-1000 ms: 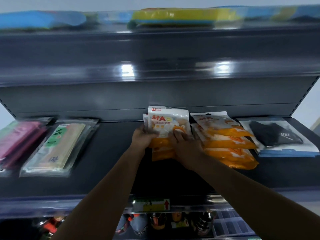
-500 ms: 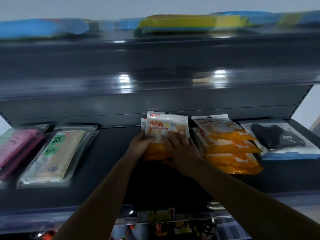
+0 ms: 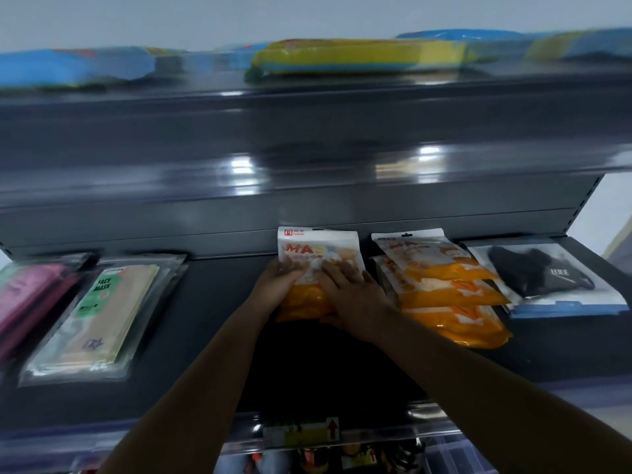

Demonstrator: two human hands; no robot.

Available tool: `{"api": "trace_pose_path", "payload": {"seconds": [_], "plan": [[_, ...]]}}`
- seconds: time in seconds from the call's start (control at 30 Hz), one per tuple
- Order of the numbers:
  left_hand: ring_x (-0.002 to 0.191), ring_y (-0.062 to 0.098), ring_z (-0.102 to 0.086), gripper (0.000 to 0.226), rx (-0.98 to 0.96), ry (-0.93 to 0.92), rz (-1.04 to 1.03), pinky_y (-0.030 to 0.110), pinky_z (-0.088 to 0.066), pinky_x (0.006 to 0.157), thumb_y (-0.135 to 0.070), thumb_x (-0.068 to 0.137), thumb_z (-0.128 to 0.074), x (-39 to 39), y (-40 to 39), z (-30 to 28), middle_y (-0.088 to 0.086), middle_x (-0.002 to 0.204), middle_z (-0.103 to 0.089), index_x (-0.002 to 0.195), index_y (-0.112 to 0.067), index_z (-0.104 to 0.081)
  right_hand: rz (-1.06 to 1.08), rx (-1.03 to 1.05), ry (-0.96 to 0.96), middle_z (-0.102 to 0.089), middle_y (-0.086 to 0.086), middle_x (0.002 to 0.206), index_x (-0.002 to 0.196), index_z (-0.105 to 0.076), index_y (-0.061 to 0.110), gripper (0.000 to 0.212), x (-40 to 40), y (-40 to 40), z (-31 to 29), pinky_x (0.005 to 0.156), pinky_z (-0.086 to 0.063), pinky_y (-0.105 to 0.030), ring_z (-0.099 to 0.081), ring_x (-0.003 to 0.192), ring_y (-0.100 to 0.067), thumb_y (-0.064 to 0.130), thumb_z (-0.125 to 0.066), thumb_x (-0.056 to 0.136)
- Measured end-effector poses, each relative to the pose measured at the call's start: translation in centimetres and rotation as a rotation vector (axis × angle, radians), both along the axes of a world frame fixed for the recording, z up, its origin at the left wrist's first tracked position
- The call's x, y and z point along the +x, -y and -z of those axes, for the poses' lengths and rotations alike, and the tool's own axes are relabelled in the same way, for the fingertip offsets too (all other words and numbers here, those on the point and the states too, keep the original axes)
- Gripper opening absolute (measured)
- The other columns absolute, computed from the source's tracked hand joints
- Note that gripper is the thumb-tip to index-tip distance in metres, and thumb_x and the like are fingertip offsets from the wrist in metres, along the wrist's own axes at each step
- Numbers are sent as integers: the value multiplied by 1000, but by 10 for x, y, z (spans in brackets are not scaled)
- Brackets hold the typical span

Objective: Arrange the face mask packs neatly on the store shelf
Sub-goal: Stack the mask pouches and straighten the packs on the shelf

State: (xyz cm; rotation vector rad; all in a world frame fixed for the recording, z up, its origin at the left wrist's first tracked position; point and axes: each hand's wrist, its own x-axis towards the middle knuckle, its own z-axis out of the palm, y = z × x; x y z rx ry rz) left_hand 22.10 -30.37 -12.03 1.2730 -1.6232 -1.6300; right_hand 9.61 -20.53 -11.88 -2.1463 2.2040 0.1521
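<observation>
Pack (image 3: 318,249) pushed back, hands (image 3: 349,294) atop

A pale wall (image 3: 307,15) fills the top of the view and shows again at the right edge, past the shelving. On the topmost level lie several flat packages, badly blurred: a blue package (image 3: 68,68) at the left, a yellow package (image 3: 355,56) with a blue edge near the middle, and more blue-and-yellow packages (image 3: 564,46) at the right. On the front rail of the near level sits a price label (image 3: 301,433) in yellow and green with a red arrow pointing up. Below that rail, small items (image 3: 342,456) in orange, black and white stand in a row, too blurred to name, with a clear plastic bin (image 3: 455,456) just beside them on the right.
</observation>
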Motion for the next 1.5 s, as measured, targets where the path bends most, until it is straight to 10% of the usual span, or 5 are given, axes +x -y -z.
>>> {"api": "trace_pose_path", "payload": {"seconds": [0.27, 0.43, 0.73, 1.27, 1.5], "plan": [[119, 28, -52, 68, -582, 311, 42, 43, -42, 101, -52, 69, -48, 3, -21, -5, 6, 128, -58, 129, -22, -48, 31, -167, 50, -2, 0, 160, 150, -4, 22, 84, -19, -36, -17, 117, -8, -47, -3, 147, -22, 65, -38, 86], [131, 25, -42, 60, -853, 340, 92, 36, -32, 110, -41, 83, -51, -27, -53, -20, 7, 140, -49, 133, -10, -48, 117, -496, 98, -56, -9, 128, 133, -47, 14, 65, -60, -75, -29, 100, -40, -43, -53, 119, -31, 52, -38, 82], [130, 22, -42, 53, -632, 385, 324, 30, -36, 101, -43, 94, -45, -114, -103, -28, 3, 144, -43, 143, -26, -33, 458, -238, 367, -28, -7, 154, 145, -30, 23, 58, -151, -95, -23, 114, -26, -38, -26, 141, -26, 46, -41, 94], [116, 15, -46, 37, -499, 292, 229, 22, -35, 87, -31, 92, -55, -108, -140, -20, -1, 121, -50, 128, -23, -52, 576, -217, 724, -50, -16, 135, 132, -45, 14, 49, -172, -111, -21, 96, -39, -32, -49, 123, -31, 45, -43, 95], [135, 21, -32, 94, -554, 434, 281, 24, -28, 106, -25, 72, -78, -97, -166, 4, 3, 149, -26, 146, -21, -21, 622, -360, 760, -60, -13, 119, 120, -57, 8, 45, -177, -103, -20, 95, -39, -29, -54, 117, -27, 35, -65, 85]]}}
